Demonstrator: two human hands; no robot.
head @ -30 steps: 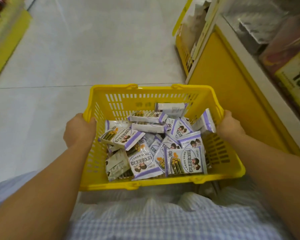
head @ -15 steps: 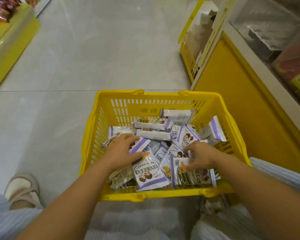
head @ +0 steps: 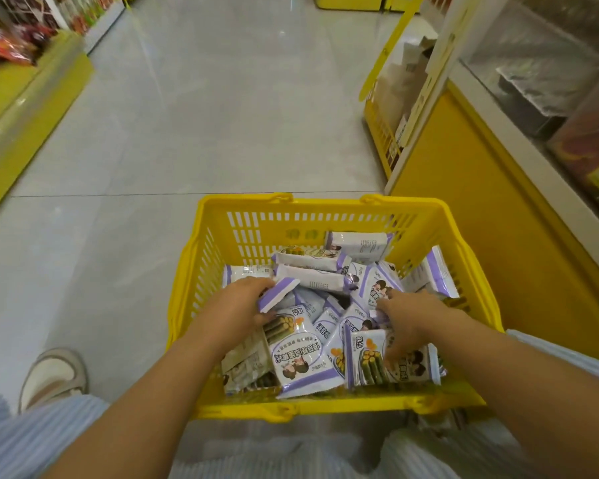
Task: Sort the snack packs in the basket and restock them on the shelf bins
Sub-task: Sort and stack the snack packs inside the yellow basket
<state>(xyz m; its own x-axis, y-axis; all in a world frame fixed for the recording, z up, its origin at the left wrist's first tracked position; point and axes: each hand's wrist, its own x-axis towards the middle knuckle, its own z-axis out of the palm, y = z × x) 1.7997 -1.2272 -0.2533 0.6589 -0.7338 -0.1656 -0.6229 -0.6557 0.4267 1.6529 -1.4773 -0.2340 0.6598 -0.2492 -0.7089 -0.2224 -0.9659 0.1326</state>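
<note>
In yellow basket (head: pixel 325 201), left hand (head: pixel 236 307) grip held purple-edged pack (head: pixel 278 292); right hand (head: pixel 410 319) lay on packs (head: pixel 305 354), grip unclear.

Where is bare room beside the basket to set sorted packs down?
Bare: the grey tiled floor between the yellow plastic basket and the left yellow shelf base. Crowded: inside, purple-and-white snack packs overlap under the left hand and right hand; the yellow cabinet stands close on the right.
</note>
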